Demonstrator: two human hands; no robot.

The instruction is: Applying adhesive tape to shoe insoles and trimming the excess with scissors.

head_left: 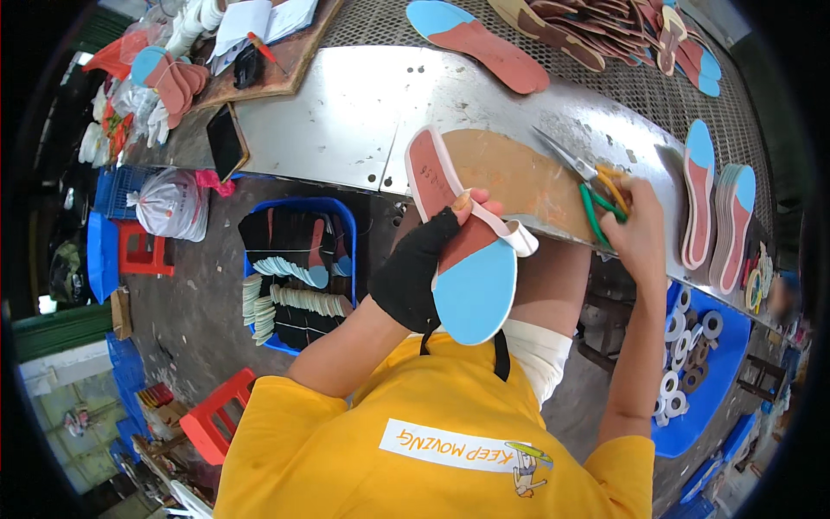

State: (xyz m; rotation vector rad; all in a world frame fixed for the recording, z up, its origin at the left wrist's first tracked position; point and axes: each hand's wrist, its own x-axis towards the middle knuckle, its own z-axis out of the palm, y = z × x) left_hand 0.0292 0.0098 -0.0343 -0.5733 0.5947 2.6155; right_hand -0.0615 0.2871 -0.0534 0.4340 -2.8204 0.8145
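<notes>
Head view: a few steps from me, someone's black-gloved left hand grips a red-and-blue insole at the front edge of a metal bench. A white strip curls at the insole's side. The bare right hand is closed around green-and-orange-handled scissors, pointing away from the body.

floor: grey (well speckled) | stools: red, left side | bench: shiny sheet metal

The left fingers hide part of the held insole; the upper edge crops the insole heap. Small items, perhaps tools, at the counter's right end are too tiny to tell.
</notes>
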